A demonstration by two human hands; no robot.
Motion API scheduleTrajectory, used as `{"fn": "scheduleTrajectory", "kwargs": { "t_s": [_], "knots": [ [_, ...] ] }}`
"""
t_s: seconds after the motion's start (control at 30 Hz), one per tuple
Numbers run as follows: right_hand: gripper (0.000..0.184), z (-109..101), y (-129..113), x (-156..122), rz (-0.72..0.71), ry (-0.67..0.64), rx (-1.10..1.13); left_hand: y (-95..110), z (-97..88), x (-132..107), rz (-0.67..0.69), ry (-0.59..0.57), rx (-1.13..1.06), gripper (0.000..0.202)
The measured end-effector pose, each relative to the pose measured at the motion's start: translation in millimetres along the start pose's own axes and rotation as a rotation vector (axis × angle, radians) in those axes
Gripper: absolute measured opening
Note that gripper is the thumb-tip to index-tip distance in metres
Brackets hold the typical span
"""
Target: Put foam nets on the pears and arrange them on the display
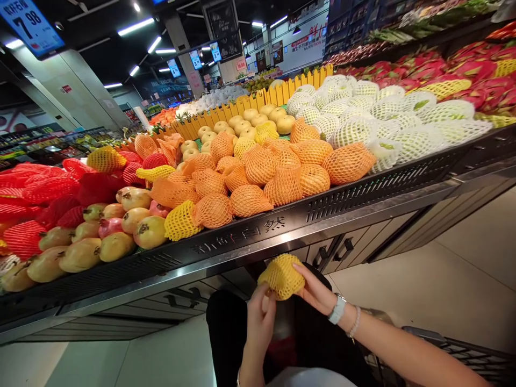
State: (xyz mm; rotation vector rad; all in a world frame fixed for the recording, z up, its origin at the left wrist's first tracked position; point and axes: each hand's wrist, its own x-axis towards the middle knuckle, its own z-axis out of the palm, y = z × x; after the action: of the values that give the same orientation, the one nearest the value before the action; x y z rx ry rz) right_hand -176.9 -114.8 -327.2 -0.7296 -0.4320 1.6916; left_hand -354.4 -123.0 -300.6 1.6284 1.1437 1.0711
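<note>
Held low in front of me, a fruit in a yellow foam net [281, 277] sits between my two hands. My left hand [261, 317] pinches its lower edge with the fingertips. My right hand [315, 290] presses against its right side, with a white wristwatch [337, 309] and a pale beaded bracelet [355, 322] on that wrist. The fruit itself is hidden by the net. Both hands are just below the steel front edge of the display [258, 252].
The tilted display holds mangoes, pears, dragon fruit and other fruit in red, orange, yellow and white foam nets. Below it are grey cabinet doors with dark handles. A dark shopping cart [455, 349] stands at lower right, and a tiled floor surrounds it.
</note>
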Motion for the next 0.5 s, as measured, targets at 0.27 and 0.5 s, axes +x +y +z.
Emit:
{"fn": "scheduleTrajectory", "kwargs": {
  "t_s": [0.27, 0.5],
  "knots": [
    [0.060, -0.8, -20.7, -0.8, -0.361, 0.103, -0.190, -16.3, -2.2, 13.6, -0.095, 0.424, -0.727, 0.040],
    [0.066, 7.6, -14.9, -13.2, -0.660, -0.045, -0.725, -16.1, 32.7, 10.3, -0.376, -0.145, -0.801, 0.083]
  ]
}}
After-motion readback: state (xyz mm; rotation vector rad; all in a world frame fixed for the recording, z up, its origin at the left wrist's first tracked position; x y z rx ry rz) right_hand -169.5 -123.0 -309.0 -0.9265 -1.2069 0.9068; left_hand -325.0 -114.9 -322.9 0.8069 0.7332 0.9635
